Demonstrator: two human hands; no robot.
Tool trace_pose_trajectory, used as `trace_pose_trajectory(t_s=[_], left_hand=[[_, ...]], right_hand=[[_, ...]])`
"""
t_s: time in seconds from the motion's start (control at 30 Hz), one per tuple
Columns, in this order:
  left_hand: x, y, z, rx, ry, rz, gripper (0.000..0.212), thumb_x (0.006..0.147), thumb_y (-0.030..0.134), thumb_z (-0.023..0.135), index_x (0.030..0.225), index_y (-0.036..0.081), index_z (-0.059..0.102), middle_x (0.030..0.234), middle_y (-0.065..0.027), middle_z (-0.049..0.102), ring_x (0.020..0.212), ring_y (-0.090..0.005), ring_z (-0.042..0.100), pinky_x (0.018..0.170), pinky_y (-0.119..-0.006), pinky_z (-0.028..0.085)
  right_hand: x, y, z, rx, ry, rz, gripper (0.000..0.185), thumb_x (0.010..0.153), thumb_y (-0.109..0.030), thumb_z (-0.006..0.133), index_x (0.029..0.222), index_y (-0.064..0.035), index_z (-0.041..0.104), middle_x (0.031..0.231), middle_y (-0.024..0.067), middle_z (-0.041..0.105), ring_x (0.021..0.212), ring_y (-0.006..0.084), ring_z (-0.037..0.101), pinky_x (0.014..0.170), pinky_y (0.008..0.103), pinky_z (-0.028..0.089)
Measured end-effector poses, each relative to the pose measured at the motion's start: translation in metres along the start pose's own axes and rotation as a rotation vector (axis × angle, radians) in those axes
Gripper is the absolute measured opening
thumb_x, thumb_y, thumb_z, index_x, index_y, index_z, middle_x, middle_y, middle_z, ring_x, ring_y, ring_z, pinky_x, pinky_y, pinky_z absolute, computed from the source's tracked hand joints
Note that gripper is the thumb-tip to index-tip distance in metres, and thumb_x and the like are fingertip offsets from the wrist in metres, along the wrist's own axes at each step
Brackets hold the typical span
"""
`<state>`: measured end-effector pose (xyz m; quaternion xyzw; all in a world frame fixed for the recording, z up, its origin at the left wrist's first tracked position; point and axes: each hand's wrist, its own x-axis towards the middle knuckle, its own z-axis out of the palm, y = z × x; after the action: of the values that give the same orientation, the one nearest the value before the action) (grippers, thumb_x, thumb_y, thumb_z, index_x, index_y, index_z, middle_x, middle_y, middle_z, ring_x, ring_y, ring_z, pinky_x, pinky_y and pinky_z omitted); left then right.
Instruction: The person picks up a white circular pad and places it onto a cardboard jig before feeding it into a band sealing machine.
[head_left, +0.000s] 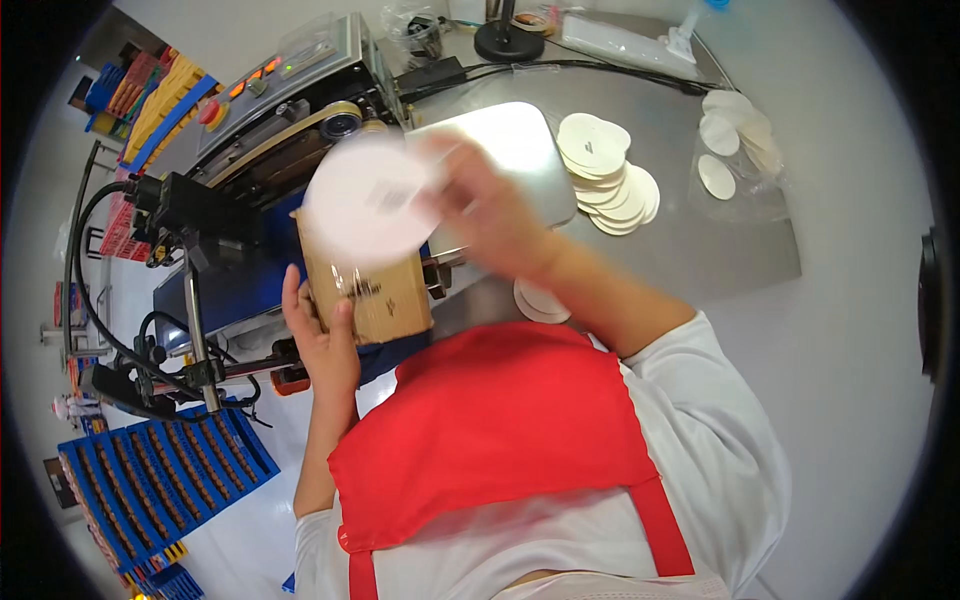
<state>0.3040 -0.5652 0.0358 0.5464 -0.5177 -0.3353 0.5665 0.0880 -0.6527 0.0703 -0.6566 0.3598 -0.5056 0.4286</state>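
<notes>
My right hand grips the edge of a round white disc, held up over a cardboard box. Both hand and disc are blurred. The disc bears a small dark print and hides the upper part of the box. At the box's lower left corner is my left hand, its thumb in front of the cardboard and its fingers along the side; how firmly it holds the box cannot be told. Behind my right hand lies a shiny square metal plate.
Loose stacks of white discs lie on the steel table. A clear bag with discs sits farther right. On the left stand a belt machine with a red button and a bracket-mounted black device. Blue crates are lower left.
</notes>
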Motion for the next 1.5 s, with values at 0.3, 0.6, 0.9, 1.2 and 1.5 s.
trace_pose_trajectory(t_s=[0.3, 0.6, 0.9, 1.2, 1.5], left_hand=[[0.046, 0.001, 0.029, -0.123, -0.139, -0.043, 0.045, 0.088, 0.01, 0.059, 0.129, 0.001, 0.043, 0.125, -0.0115, 0.049, 0.113, -0.0178, 0.048, 0.097, -0.029, 0.038], [0.062, 0.004, 0.032, 0.423, -0.318, 0.145, 0.078, 0.069, 0.025, 0.077, 0.134, 0.004, 0.04, 0.128, -0.0149, 0.044, 0.115, -0.0258, 0.048, 0.097, -0.034, 0.038], [0.057, 0.008, 0.029, 0.704, -0.367, 0.243, 0.078, 0.064, 0.025, 0.079, 0.132, 0.007, 0.045, 0.127, -0.0129, 0.05, 0.114, -0.0265, 0.05, 0.096, -0.035, 0.039], [0.056, 0.011, 0.03, 0.844, -0.364, 0.304, 0.061, 0.065, 0.027, 0.078, 0.12, 0.013, 0.057, 0.124, -0.0077, 0.052, 0.113, -0.0262, 0.049, 0.092, -0.039, 0.035], [0.052, 0.013, 0.039, 0.806, -0.313, 0.299, 0.051, 0.064, 0.032, 0.078, 0.109, 0.014, 0.06, 0.12, -0.0062, 0.053, 0.112, -0.025, 0.048, 0.091, -0.042, 0.03]], right_hand=[[-0.072, 0.133, -0.177, -1.241, 0.451, 0.135, 0.058, 0.079, -0.021, 0.068, 0.126, -0.0049, 0.04, 0.117, 0.0213, 0.051, 0.104, 0.0284, 0.053, 0.084, 0.0359, 0.047], [-0.139, 0.086, -0.084, -0.983, -0.473, 0.313, 0.072, 0.062, -0.029, 0.079, 0.124, -0.0084, 0.049, 0.136, 0.023, 0.036, 0.122, 0.0378, 0.039, 0.097, 0.044, 0.037], [-0.145, 0.111, -0.094, -0.617, -0.193, 0.463, 0.054, 0.072, -0.014, 0.072, 0.119, -0.0043, 0.048, 0.106, 0.0146, 0.053, 0.096, 0.0275, 0.052, 0.084, 0.035, 0.043], [-0.135, 0.132, -0.136, -0.444, -0.089, 0.624, 0.024, 0.081, -0.021, 0.064, 0.093, 0.0001, 0.062, 0.076, 0.005, 0.057, 0.07, 0.0164, 0.053, 0.065, 0.0314, 0.045], [-0.009, -0.005, -0.144, -0.096, 0.142, 0.332, 0.034, 0.084, -0.018, 0.061, 0.114, -0.0023, 0.056, 0.077, 0.0025, 0.06, 0.061, 0.0081, 0.052, 0.054, 0.0209, 0.042]])
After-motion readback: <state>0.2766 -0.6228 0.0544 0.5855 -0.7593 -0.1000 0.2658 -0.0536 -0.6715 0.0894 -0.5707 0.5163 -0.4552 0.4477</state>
